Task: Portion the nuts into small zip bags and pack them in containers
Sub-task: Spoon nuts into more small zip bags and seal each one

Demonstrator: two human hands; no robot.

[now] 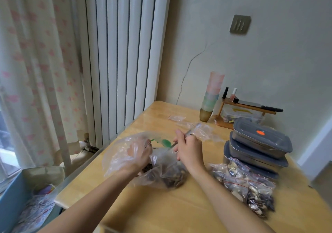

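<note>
The wooden table (161,205) fills the near and right of the view, and the work sits at its middle. Largest on it is the stack of lidded grey containers (258,148) at the right, three that can be counted, with a heap of filled small zip bags (248,184) lying just near of them. At the centre lies the big loose plastic bag of nuts (168,170), its mouth open toward the far side. The left hand (138,153), in a thin clear glove, reaches into that mouth with its grip curled around something small; what exactly it pinches is blurred. The right hand (188,148), bare, has its grip pinched on the lip of an empty small zip bag (199,130), held just above the big bag. A green scoop-like thing (164,141) shows between the hands, too smeared to name for certain. To do this step well, I judge the small bag's mouth should be held wide and low over the big bag so stray nuts fall back in, and filled short of the seal so it closes flat. More empty bags (177,118) lie farther off. The nuts under both hands are largely hidden.
</note>
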